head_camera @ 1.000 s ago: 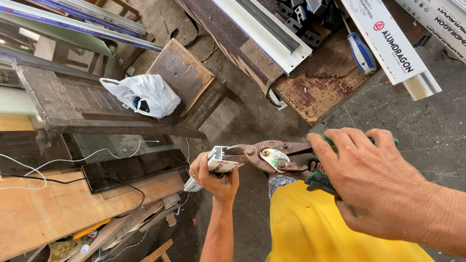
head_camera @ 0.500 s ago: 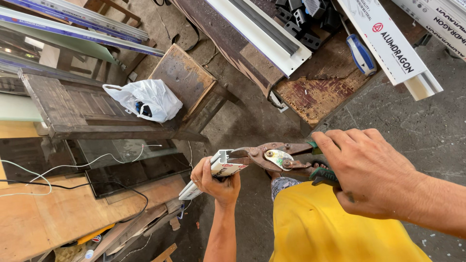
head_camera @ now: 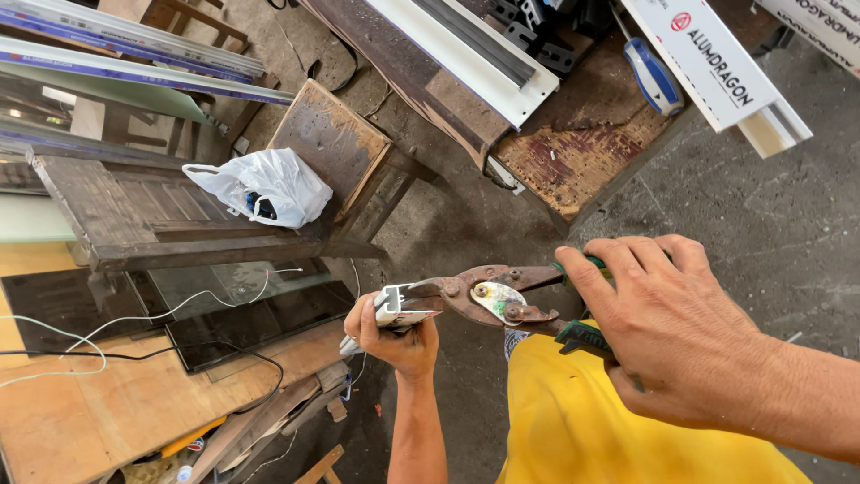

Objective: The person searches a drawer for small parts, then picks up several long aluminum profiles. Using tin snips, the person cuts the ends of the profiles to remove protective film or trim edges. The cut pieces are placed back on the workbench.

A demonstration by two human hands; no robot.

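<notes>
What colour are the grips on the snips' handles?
Green, showing under the right hand on the rusty snips; head view.

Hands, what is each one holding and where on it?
Left hand grips a short white metal profile around its lower part; right hand holds rusty snips by their green handles.

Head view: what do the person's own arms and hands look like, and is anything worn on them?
Both hands, left and right, are bare: no gloves, rings or watch in view. Both forearms are bare too, with no sleeves showing. A yellow garment shows below them.
</notes>
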